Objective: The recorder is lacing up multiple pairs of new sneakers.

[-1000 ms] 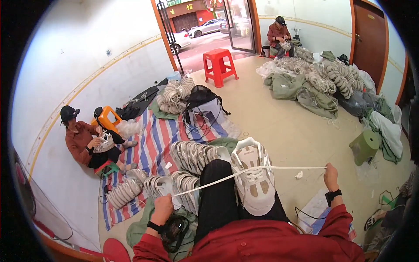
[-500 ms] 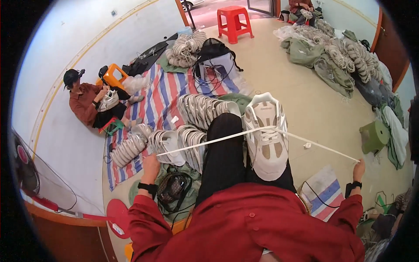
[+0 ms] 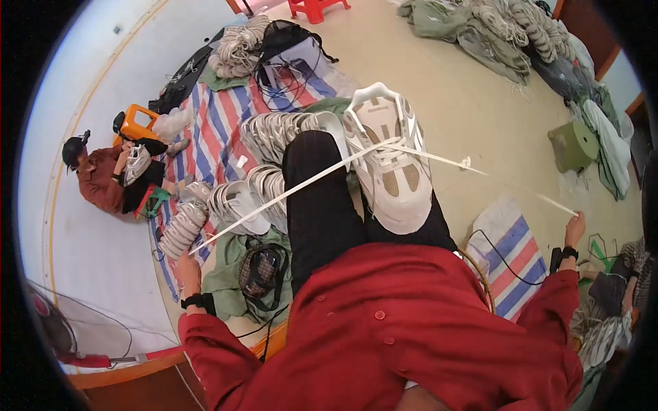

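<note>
A white and beige sneaker [image 3: 397, 188] rests on my thighs, its toe toward me. A long cream shoelace [image 3: 291, 193] runs from its upper eyelets out to both sides, pulled straight. At the far left end my left hand [image 3: 188, 270] is closed on the lace. Out to the right, my right hand [image 3: 575, 229] is closed on the other end; part of that stretch blends into the pale floor. Crossed lace shows over the shoe's tongue. Both hands are well apart from the shoe.
Rows of nested shoe uppers [image 3: 229, 205] lie on a striped sheet [image 3: 226, 127] at left, where another person [image 3: 103, 179] sits handling a shoe. A green bin [image 3: 573, 147] stands right. Bundled uppers and green sacks [image 3: 493, 55] line the far right. A striped bag [image 3: 510, 257] lies near my right arm.
Both hands have moved farther apart and outward, drawing the lace longer on each side. The whole view has shifted, with the shoe now higher and slightly left in it.
</note>
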{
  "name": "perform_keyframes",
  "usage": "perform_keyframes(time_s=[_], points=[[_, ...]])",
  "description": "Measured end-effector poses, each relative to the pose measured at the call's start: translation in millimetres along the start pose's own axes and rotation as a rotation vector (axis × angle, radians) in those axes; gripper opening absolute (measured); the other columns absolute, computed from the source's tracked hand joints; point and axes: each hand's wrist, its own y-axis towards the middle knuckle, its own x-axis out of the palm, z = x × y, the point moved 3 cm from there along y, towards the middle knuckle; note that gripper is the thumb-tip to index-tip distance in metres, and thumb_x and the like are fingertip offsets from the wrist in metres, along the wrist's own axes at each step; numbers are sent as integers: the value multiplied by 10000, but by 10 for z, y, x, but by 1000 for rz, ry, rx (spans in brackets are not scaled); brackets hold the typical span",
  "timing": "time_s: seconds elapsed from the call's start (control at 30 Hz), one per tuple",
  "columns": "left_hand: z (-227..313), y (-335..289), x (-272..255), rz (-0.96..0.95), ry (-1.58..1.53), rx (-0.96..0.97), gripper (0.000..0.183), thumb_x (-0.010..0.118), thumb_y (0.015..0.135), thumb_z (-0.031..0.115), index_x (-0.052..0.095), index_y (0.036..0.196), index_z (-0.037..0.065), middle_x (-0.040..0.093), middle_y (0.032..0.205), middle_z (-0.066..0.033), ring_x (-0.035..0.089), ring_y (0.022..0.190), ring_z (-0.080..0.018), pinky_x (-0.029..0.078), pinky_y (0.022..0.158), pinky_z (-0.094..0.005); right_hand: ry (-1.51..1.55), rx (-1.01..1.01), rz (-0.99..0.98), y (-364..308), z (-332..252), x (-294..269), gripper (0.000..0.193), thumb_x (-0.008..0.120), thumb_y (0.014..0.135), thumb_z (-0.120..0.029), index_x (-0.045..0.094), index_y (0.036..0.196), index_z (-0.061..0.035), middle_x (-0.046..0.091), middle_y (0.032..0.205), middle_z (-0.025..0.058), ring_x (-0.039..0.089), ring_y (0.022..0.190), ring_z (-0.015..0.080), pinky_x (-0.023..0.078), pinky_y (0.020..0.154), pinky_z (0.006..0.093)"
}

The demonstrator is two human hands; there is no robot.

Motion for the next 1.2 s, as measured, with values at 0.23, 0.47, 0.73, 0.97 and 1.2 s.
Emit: perform_keyframes(time_s=[0.23,0.47,0.73,0.97,1.2], points=[[-232,43,215,-128,155,13,215,480,789,58,637,912,-22,621,816,-278,586,788,-456,451,695,-507,700,-74,-206,-226,-1486,288,265,441,951,-119,512,1189,-25,656,951,93,629,840,151,501,659,251],[-160,57,446,-9,106,49,127,521,803,64,624,840,-1,627,672,-219,640,689,-360,477,587,-438,1070,-226,-617,-916,-3978,498,128,557,902,-107,585,1014,-51,658,886,55,624,807,127,515,717,273],[293,123,152,52,-107,-109,149,469,855,99,569,831,-8,586,629,-141,595,554,-218,453,510,-356,1114,-417,-745,-1570,-5229,864,51,642,872,-81,621,873,-34,578,773,-47,503,723,35,423,646,195],[1639,301,-317,-19,-619,49,154,479,891,63,616,930,6,597,689,-68,576,596,-134,448,534,-291,1190,-329,-723,-1700,-5453,959,56,628,875,-87,619,861,-34,555,726,-53,475,672,31,407,592,205],[3456,292,-460,-118,-947,370,174,518,871,8,643,992,16,633,753,-47,594,679,-107,471,623,-237,1110,-333,-649,-1705,-5433,1024,67,634,874,-89,608,853,-31,548,699,-47,471,651,32,402,568,206]])
